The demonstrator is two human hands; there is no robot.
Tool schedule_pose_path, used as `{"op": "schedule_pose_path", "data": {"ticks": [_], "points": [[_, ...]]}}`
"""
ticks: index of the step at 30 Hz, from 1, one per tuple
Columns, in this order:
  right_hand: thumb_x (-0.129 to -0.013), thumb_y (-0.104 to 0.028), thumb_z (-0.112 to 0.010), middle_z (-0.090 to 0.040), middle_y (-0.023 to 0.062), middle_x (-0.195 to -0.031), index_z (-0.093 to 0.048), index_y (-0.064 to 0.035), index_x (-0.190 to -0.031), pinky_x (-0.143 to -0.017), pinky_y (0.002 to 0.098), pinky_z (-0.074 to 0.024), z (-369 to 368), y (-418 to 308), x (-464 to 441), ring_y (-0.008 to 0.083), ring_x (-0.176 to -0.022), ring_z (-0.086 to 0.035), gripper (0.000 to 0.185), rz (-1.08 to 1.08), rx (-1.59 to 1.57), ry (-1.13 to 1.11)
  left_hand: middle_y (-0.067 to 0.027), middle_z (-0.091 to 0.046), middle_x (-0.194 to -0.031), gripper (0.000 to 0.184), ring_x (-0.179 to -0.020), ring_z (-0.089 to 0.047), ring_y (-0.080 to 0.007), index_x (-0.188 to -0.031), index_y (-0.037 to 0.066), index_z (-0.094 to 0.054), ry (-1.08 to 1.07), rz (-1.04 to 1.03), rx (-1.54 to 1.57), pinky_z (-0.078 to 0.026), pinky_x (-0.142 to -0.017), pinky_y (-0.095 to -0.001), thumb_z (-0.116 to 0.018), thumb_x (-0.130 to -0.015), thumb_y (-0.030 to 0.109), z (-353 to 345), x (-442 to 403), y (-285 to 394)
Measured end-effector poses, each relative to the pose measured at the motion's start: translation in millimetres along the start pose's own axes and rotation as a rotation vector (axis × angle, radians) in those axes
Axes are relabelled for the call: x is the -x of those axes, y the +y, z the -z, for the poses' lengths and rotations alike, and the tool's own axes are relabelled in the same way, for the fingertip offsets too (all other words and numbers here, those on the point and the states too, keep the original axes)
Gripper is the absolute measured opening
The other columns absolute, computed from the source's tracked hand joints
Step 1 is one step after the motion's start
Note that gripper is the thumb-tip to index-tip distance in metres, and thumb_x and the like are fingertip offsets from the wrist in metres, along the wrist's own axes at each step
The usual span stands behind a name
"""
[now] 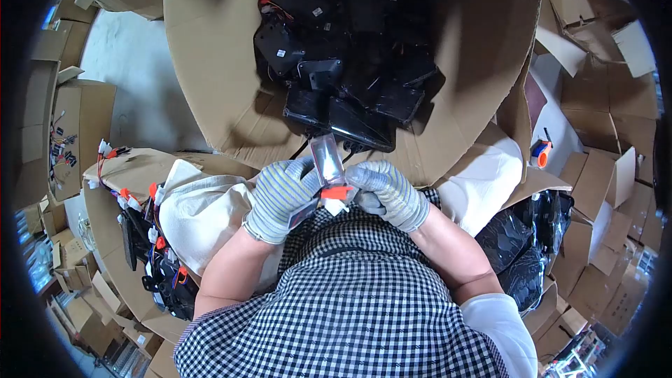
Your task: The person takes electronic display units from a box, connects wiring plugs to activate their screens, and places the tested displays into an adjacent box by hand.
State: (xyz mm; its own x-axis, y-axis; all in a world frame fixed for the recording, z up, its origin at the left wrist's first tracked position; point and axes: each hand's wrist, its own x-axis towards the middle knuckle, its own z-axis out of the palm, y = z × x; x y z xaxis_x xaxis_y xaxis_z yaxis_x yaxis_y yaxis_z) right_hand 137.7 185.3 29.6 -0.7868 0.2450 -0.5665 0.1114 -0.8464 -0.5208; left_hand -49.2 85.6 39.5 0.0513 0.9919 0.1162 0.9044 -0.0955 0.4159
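My left hand [285,192], in a striped knit glove, is closed around a small flat part with a clear, shiny face [327,159]. An orange-red connector [337,192] with a white piece below it sits at the part's lower end. My right hand [389,194], gloved the same way, pinches at the connector from the other side. Its fingertips partly hide what they grip. A second small flat piece [302,215] shows under my left palm. Just beyond my hands lie black plastic-cased units [360,122] on cardboard.
A large cardboard box [210,108] holds the pile of black units. At the left, a carton has wired parts with red and white connectors [159,243]. Black wrapped items [521,238] lie at the right, below an orange-and-blue tape tool [540,153]. Cartons [591,98] stand around.
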Motion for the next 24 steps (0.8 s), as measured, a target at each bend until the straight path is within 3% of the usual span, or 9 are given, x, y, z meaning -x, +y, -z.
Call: {"op": "schedule_pose_path", "data": {"ticks": [3, 5, 7, 10, 17, 19, 20, 24], "points": [[-0.087, -0.029, -0.062, -0.052, -0.0022, -0.058, -0.066, -0.0013, -0.093, -0.04, 0.0164, -0.0237, -3, -2, 0, 0.0014, -0.042, -0.036, 0.029, -0.04, -0.073, -0.032, -0.0096, -0.063, -0.087, 0.03, -0.066, -0.061, -0.0264, -0.1, 0.01, -0.061, 0.021, -0.09, -0.097, -0.047, -0.055, -0.0377, -0.065, -0.071, 0.019, -5, 4, -4], [-0.09, -0.034, -0.056, -0.044, -0.0064, -0.054, -0.067, -0.0075, -0.088, -0.043, 0.0187, -0.0215, -4, -2, -2, 0.0015, -0.044, -0.032, 0.029, -0.054, -0.099, -0.004, -0.0101, -0.063, -0.086, 0.028, -0.068, -0.062, -0.0272, -0.098, 0.009, -0.061, -0.068, 0.031, 0.014, -0.047, -0.057, -0.0391, -0.063, -0.071, 0.018, -7, 0, -1], [-0.09, -0.037, -0.056, -0.042, -0.006, -0.052, -0.067, -0.0074, -0.085, -0.043, 0.0195, -0.022, -1, 4, -8, 0.0026, -0.044, -0.031, 0.032, -0.079, -0.058, 0.006, -0.0118, -0.063, -0.084, 0.027, -0.068, -0.061, -0.0283, -0.098, 0.009, -0.061, -0.117, 0.055, 0.052, -0.047, -0.058, -0.0398, -0.062, -0.072, 0.018, -8, 1, -4], [-0.089, -0.039, -0.057, -0.042, -0.0042, -0.054, -0.065, -0.0069, -0.084, -0.044, 0.0197, -0.0234, 8, 17, -17, 0.0039, -0.045, -0.033, 0.034, -0.08, -0.051, -0.068, -0.0107, -0.067, -0.088, 0.037, -0.077, -0.065, -0.0299, -0.109, 0.012, -0.063, -0.217, 0.194, 0.261, -0.051, -0.067, -0.0354, -0.068, -0.075, 0.027, -13, 5, -9], [-0.09, -0.041, -0.056, -0.044, -0.0014, -0.054, -0.063, -0.0067, -0.087, -0.046, 0.0212, -0.0294, 16, 23, -19, 0.0052, -0.047, -0.038, 0.035, -0.036, 0.204, -0.037, -0.0115, -0.067, -0.085, 0.041, -0.075, -0.065, -0.0296, -0.11, 0.013, -0.062, -0.299, 0.133, 0.251, -0.05, -0.066, -0.0355, -0.068, -0.075, 0.032, -10, 2, -9], [-0.09, -0.043, -0.056, -0.044, -0.0012, -0.054, -0.064, -0.0074, -0.087, -0.046, 0.0223, -0.0315, 13, 20, -17, 0.0059, -0.048, -0.039, 0.036, 0.061, 0.321, -0.045, -0.0115, -0.066, -0.08, 0.043, -0.071, -0.064, -0.0295, -0.112, 0.013, -0.062, -0.378, 0.14, 0.214, -0.05, -0.063, -0.0356, -0.068, -0.075, 0.034, -6, -1, -6], [-0.09, -0.043, -0.056, -0.044, -0.0015, -0.055, -0.064, -0.0075, -0.087, -0.047, 0.0228, -0.032, 20, 22, -20, 0.0065, -0.048, -0.04, 0.037, -0.059, 0.322, -0.05, -0.0114, -0.065, -0.076, 0.045, -0.069, -0.064, -0.029, -0.112, 0.013, -0.062, -0.358, 0.106, 0.192, -0.048, -0.061, -0.0358, -0.068, -0.074, 0.036, -11, 3, -9], [-0.091, -0.042, -0.055, -0.045, -0.0019, -0.056, -0.064, -0.007, -0.088, -0.046, 0.0226, -0.0322, 14, 15, -15, 0.0059, -0.048, -0.041, 0.036, -0.096, 0.289, -0.029, -0.0114, -0.064, -0.075, 0.047, -0.068, -0.063, -0.0285, -0.113, 0.013, -0.062, -0.319, 0.091, 0.231, -0.048, -0.061, -0.0358, -0.069, -0.073, 0.037, -19, 7, -11]]}}
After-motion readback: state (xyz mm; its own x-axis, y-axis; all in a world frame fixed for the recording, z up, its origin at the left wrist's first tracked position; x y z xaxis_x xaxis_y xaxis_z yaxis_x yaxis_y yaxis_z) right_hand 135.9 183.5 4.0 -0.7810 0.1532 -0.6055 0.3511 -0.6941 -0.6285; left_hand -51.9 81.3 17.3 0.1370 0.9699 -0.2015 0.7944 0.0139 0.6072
